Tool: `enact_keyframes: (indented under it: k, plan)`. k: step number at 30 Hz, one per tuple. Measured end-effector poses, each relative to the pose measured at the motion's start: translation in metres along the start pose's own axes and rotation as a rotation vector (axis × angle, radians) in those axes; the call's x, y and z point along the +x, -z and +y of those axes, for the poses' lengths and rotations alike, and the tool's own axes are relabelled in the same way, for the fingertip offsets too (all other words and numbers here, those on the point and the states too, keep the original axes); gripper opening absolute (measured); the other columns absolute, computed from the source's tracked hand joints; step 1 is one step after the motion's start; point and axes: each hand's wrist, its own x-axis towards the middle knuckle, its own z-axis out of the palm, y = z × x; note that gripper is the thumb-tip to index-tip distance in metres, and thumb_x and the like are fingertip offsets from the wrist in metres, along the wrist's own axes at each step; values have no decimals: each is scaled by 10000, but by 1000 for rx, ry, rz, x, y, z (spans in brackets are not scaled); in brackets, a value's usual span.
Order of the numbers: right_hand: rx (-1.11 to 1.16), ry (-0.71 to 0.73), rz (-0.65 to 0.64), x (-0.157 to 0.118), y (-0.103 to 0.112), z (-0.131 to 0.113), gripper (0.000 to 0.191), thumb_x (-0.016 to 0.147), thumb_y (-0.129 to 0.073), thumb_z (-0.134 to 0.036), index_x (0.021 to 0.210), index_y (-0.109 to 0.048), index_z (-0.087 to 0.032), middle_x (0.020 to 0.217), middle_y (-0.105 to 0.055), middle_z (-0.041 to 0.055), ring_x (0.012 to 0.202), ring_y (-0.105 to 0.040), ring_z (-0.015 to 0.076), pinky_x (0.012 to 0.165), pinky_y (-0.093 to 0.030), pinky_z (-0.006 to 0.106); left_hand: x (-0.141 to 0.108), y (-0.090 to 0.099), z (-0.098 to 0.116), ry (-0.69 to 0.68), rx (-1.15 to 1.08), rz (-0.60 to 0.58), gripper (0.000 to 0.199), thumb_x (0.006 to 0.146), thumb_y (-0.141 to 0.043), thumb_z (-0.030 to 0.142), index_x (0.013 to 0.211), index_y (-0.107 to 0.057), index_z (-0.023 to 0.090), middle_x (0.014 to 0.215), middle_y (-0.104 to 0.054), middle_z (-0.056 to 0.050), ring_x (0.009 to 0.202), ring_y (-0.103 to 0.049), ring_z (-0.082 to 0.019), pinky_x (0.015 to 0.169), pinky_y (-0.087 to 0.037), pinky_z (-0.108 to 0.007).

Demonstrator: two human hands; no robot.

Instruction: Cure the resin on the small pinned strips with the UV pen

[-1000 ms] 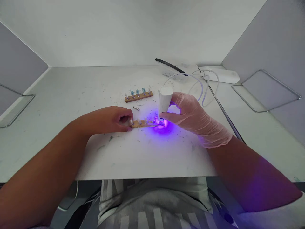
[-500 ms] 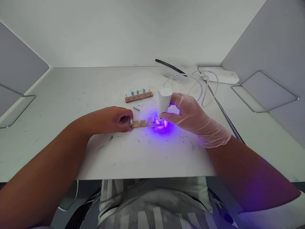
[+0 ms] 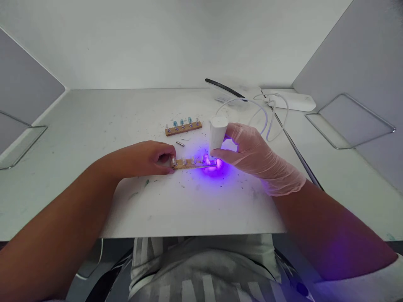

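The bare left hand (image 3: 149, 158) pinches the left end of the near wooden strip (image 3: 189, 164). The gloved right hand (image 3: 247, 144) holds a white lamp (image 3: 217, 134) upright over the strip's right end, where violet light (image 3: 214, 171) spills onto the table (image 3: 189, 209). Farther off lies a 2nd strip (image 3: 184, 129) with 5 small tips (image 3: 181, 122), 3 bluish. A metal pin (image 3: 180, 143) lies between the 2 strips.

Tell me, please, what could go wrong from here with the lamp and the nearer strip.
The right hand holds the white lamp very close over the nearer strip, so a slip might knock the small pieces there. The left hand, ungloved, grips the strip's other end and might catch stray violet light. The loosely looped cable could snag and tug the lamp.
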Motion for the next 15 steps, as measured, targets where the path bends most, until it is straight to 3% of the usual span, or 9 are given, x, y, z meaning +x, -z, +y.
enact_keyframes:
  k: [15]
  plan:
    - [3, -24, -2, 1, 0, -3, 92, 824, -713, -270, 885, -701, -202, 820, -711, 15, 743, -637, 175, 709, -486, 354, 0, -1, 0, 12, 8, -9, 321, 803, -612, 522, 976, -665, 258, 780, -545, 8, 677, -486, -160, 608, -373, -314]
